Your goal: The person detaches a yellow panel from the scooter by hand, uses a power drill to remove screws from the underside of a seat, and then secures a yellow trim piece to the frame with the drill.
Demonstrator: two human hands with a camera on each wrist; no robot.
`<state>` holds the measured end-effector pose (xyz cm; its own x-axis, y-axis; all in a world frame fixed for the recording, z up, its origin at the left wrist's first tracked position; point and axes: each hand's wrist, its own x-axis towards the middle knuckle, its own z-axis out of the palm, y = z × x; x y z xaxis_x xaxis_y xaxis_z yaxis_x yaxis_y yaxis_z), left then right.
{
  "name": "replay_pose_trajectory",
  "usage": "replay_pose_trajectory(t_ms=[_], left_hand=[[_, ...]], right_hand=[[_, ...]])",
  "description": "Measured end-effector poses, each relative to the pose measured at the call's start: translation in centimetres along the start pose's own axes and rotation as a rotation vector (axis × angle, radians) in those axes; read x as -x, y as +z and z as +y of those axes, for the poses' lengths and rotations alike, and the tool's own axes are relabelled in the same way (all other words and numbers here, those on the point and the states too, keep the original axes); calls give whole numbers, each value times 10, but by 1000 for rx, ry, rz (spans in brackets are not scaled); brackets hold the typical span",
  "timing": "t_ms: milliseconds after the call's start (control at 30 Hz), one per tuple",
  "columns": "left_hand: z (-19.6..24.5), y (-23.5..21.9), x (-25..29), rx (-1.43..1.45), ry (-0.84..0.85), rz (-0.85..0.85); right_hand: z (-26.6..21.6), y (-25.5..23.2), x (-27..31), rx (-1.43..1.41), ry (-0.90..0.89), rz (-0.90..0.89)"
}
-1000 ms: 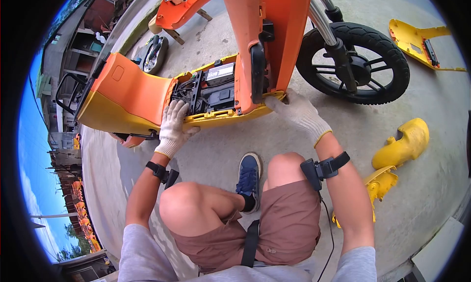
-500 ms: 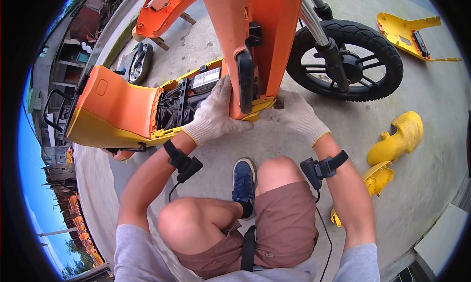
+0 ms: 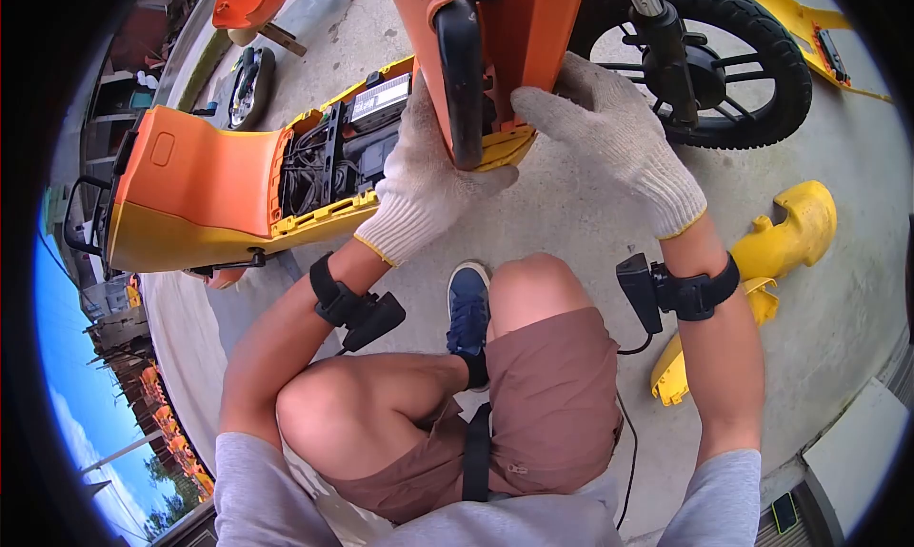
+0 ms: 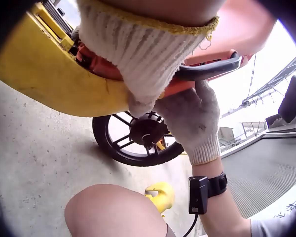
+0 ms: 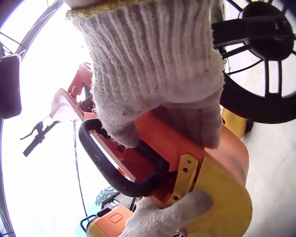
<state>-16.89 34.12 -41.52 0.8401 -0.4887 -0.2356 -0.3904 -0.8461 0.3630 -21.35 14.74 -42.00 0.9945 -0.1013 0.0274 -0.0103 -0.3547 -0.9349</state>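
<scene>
An orange and yellow scooter stands before me, its upright orange front panel (image 3: pixel 538 33) carrying a looped black bar (image 3: pixel 460 80). My gloved left hand (image 3: pixel 419 180) holds the panel's lower end. Its fingers go up the inner side and are partly hidden; in the right wrist view the thumb lies across the yellow lower trim (image 5: pixel 227 197). My gloved right hand (image 3: pixel 614 128) grips the orange panel just above the trim. In the right wrist view, its thumb is near the black bar and its fingers are over the outer face. Left of my left hand, the open floor bay (image 3: pixel 328 161) shows wiring and black boxes.
The front wheel (image 3: pixel 709 61) is close beyond my right hand. Yellow body parts (image 3: pixel 785 228) lie on the concrete at right, with another yellow panel (image 3: pixel 809 42) farther back. The orange seat (image 3: pixel 205 171) is at left. My bent knees (image 3: pixel 538 290) are below my hands.
My left hand has left the floor bay's edge and moved right to the front panel's lower end. My right hand has moved up from the yellow trim onto the orange panel.
</scene>
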Motion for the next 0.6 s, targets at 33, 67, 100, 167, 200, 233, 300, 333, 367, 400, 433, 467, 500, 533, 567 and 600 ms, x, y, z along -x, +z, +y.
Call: replay_pose_trajectory(t_ms=[33,67,100,167,200,233,300,333,367,400,433,467,500,533,567,600], left_hand=[[2,1,-2,-38,-6,0],[5,2,-4,-77,-11,-1],[7,3,-6,-115,-17,-2],[0,10,-13,-39,-34,-2],[-4,13,-14,-12,-47,0],[-7,16,-15,-89,17,70],[-12,21,-15,-249,148,204],[-14,20,-14,-140,116,203],[-16,19,-14,-30,83,206],[-16,19,-16,-25,37,184],[-16,19,-16,-23,14,178],[-15,18,-16,-21,-8,171],[-14,18,-14,-41,5,201],[-11,17,-13,-60,23,231],[-8,16,-12,-59,33,236],[-5,16,-10,-194,121,279]], right_hand=[[-4,-2,-5,151,-13,-13],[-8,-1,-11,262,-5,4],[-12,-3,-16,262,1,-11],[-18,1,-26,432,22,-123],[-10,8,-27,469,-55,-3],[-4,9,-29,470,-64,-15],[3,12,-30,417,-126,103],[-78,-5,-16,383,230,-34],[-79,-4,-14,380,230,-42],[-79,-5,-13,381,206,-45],[-78,-8,-12,384,180,-45],[-77,-8,-7,382,95,-26],[-76,-8,-2,381,10,-8],[-80,-7,-6,398,120,-42],[-82,-8,-11,416,231,-73],[-67,-8,-17,422,230,-66]])
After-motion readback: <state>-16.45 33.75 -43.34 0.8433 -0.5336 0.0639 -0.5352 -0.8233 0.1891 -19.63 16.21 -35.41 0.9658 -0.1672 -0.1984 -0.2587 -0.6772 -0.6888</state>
